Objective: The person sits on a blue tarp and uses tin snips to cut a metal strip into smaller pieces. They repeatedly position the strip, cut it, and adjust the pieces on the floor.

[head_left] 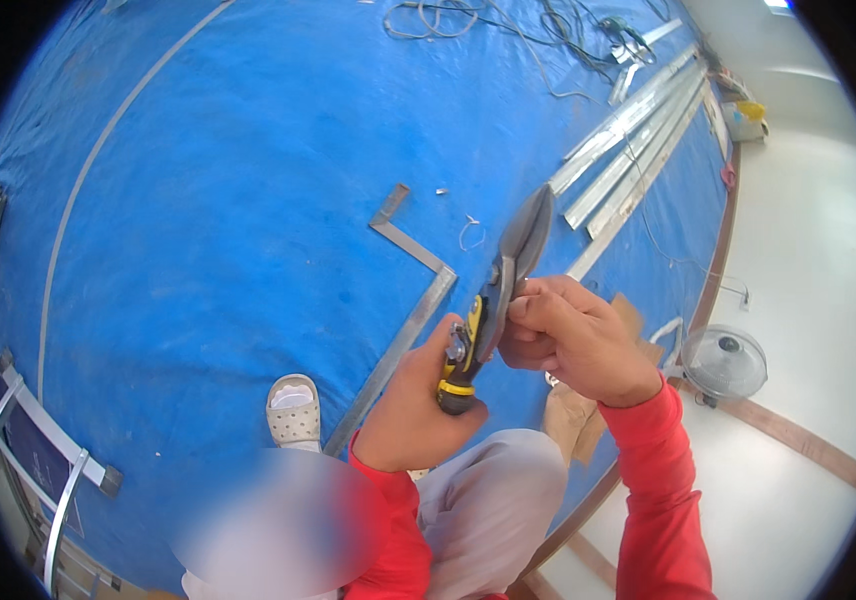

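Note:
My left hand (413, 410) is wrapped round the black and yellow grips of a pair of tin snips (525, 235), whose dark blades point up and to the right. Close against the side of the snips, my right hand (573, 335) has its fingers curled in and its thumb and forefinger pinched. A tiny glint shows at those fingertips, too small to name. Beyond my left hand, a narrow metal channel (408, 243) bent in a zigzag lies on the blue sheet (218, 220); its near end is hidden by my arm.
Long metal channels (638, 140) lie at the far right, with tangled cables (558, 30) and a power tool (623, 35) behind. A fan (725, 362) stands right, near brown cardboard (628, 315). My sandalled foot (295, 410) is below; a metal-framed step (53, 440) is left.

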Action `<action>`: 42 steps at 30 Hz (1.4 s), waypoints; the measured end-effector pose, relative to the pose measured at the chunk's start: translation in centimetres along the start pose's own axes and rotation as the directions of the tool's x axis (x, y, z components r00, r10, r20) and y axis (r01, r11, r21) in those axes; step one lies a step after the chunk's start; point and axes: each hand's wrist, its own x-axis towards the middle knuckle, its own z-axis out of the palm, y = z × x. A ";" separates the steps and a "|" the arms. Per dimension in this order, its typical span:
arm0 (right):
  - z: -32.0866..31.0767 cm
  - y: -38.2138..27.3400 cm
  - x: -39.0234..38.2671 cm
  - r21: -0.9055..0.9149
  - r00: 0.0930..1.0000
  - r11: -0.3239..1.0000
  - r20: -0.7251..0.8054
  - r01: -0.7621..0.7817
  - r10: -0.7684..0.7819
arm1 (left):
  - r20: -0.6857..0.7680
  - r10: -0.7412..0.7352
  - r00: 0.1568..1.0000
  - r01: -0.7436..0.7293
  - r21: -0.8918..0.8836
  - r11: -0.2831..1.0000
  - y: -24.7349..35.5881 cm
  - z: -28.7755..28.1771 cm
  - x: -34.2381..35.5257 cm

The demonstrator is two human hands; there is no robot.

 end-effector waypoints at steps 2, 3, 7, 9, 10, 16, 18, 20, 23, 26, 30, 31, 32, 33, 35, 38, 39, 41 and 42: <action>-0.2 0.3 -0.4 -0.339 0.988 0.933 -0.052 0.119 -0.145 | 0.019 -0.005 1.000 0.005 -0.017 1.000 -0.3 0.2 0.5; -0.1 0.4 -0.7 -0.590 0.956 0.779 -0.041 0.213 -0.292 | 0.025 0.006 1.000 -0.006 -0.020 1.000 -0.3 0.4 0.9; -0.8 0.8 -1.2 -0.906 0.720 0.180 0.170 0.383 -0.673 | 0.062 0.095 0.994 -0.095 -0.013 0.995 0.0 1.1 1.4; -1.1 0.9 -2.4 -0.929 0.669 0.108 0.172 0.355 -0.723 | 0.083 0.090 0.992 -0.089 -0.023 0.996 0.3 1.5 1.0; -1.2 1.1 -2.8 -0.928 0.657 0.078 0.197 0.364 -0.728 | 0.088 0.099 0.991 -0.097 -0.024 0.995 0.4 1.6 0.8; -1.3 1.7 -3.0 -0.880 0.495 -0.023 0.288 0.474 -0.820 | 0.130 0.148 0.980 -0.147 -0.023 0.989 0.7 2.4 -0.2; -0.8 2.0 -3.1 -0.846 0.484 0.087 0.213 0.525 -0.849 | 0.145 0.201 0.969 -0.199 -0.031 0.980 0.7 2.5 -0.3; -0.1 2.2 -3.6 -0.813 0.595 0.284 0.093 0.508 -0.798 | 0.143 0.198 0.970 -0.198 -0.014 0.980 0.9 2.4 -0.5; 0.5 1.9 -4.5 -0.564 0.809 0.718 -0.143 0.407 -0.571 | 0.122 0.143 0.982 -0.149 0.038 0.988 1.2 2.3 -0.8; 0.0 0.6 -4.7 0.097 0.980 0.976 -0.051 0.195 -0.191 | 0.116 0.127 0.985 -0.137 0.082 0.987 1.4 2.3 -0.9; 0.2 -0.5 -5.6 -0.016 0.986 0.988 -0.071 0.151 -0.152 | 0.130 0.135 0.982 -0.143 0.056 0.988 1.3 2.6 -0.8; 0.5 -0.6 -6.0 -0.141 0.978 0.977 -0.112 0.159 -0.176 | 0.132 0.143 0.981 -0.147 0.020 0.989 1.3 2.7 -0.8; 0.6 -0.6 -6.3 -0.265 0.968 0.951 -0.146 0.158 -0.202 | 0.134 0.138 0.981 -0.141 0.011 0.990 1.2 2.7 -0.8; 0.7 -0.6 -6.5 -0.387 0.952 0.897 -0.127 0.212 -0.280 | 0.135 0.134 0.982 -0.136 0.004 0.991 1.1 2.7 -0.9; 1.0 -0.1 -6.1 -0.777 0.812 0.517 -0.011 0.361 -0.584 | 0.144 0.119 0.982 -0.118 -0.019 0.993 1.0 2.6 -1.0; 0.4 0.3 -6.0 -0.929 0.649 0.057 0.211 0.366 -0.731 | 0.159 0.098 0.982 -0.088 -0.065 0.994 0.6 2.9 -1.3; 0.0 0.4 -6.1 -0.931 0.598 -0.034 0.261 0.363 -0.758 | 0.149 0.093 0.984 -0.083 -0.077 0.994 0.5 3.0 -1.4; -0.5 0.8 -6.1 -0.931 0.572 -0.112 0.305 0.348 -0.761 | 0.158 0.079 0.984 -0.068 -0.077 0.995 0.3 3.0 -1.5; -0.6 1.0 -6.1 -0.927 0.548 -0.150 0.328 0.344 -0.769 | 0.180 0.067 0.981 -0.056 -0.065 0.996 0.3 2.9 -1.4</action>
